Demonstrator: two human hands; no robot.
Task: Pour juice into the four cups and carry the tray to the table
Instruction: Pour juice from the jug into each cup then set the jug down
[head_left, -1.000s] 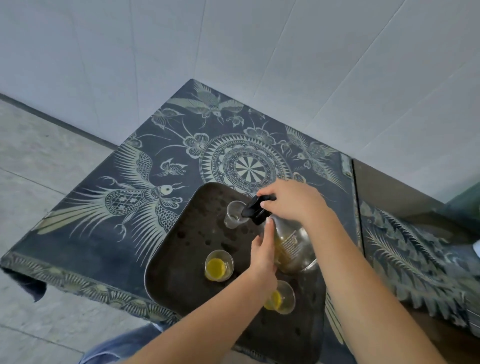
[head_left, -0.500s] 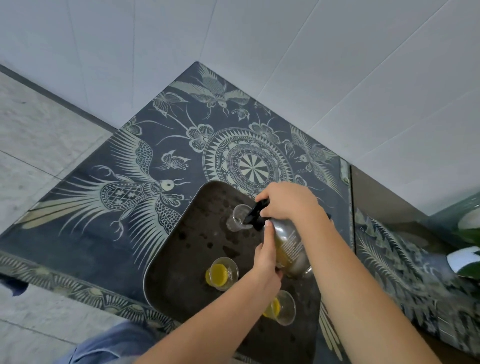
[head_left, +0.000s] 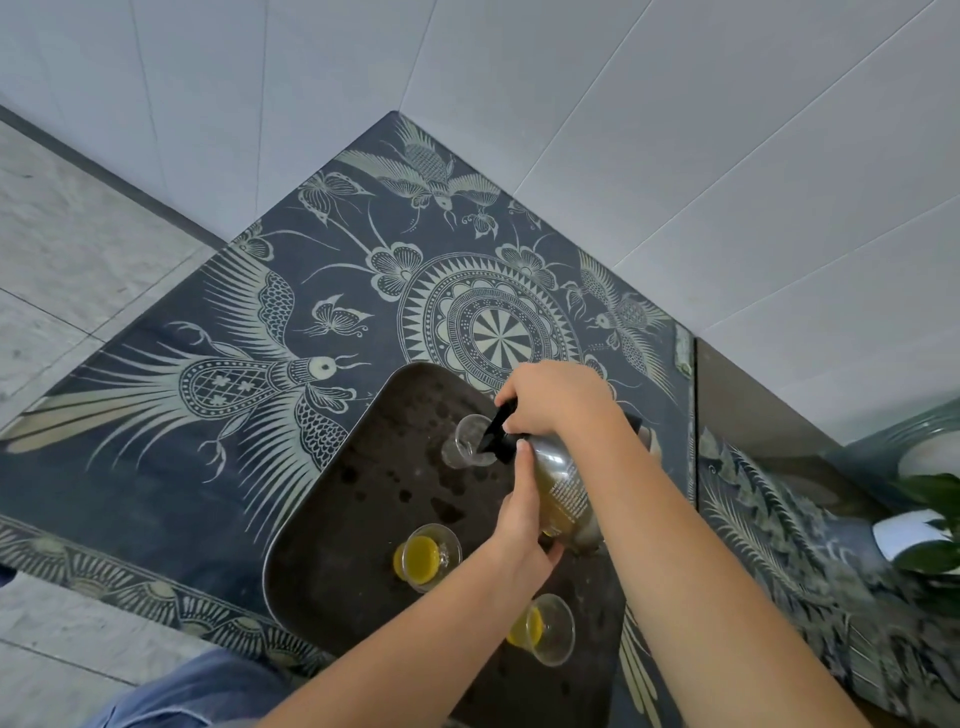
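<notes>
white panelled wall (head_left: 675, 130), grey tiled floor (head_left: 67, 249)

The right grip (head_left: 556, 400) covers the bottle's (head_left: 563, 483) neck, and its label print is too small to read. The left forearm (head_left: 415, 639) hides part of the nearest cup (head_left: 550, 631) and the tray's (head_left: 322, 545) near edge. A blurred plant (head_left: 930, 493) runs off the right edge.

Bottle (head_left: 563, 488): clear, glossy, smooth, held between both hands.
Spout (head_left: 498, 434): black, matt, plastic-looking, below the right hand (head_left: 556, 397).
Cups (head_left: 426, 556): transparent, shiny; glass or plastic, cannot tell; beside the left hand (head_left: 522, 535).
Tray (head_left: 332, 545): dark, mottled, dull sheen, beneath both hands.
Cloth (head_left: 234, 467): navy, matt fabric, pale print, left of the hands.
Wall (head_left: 675, 156): white, smooth panels.
</notes>
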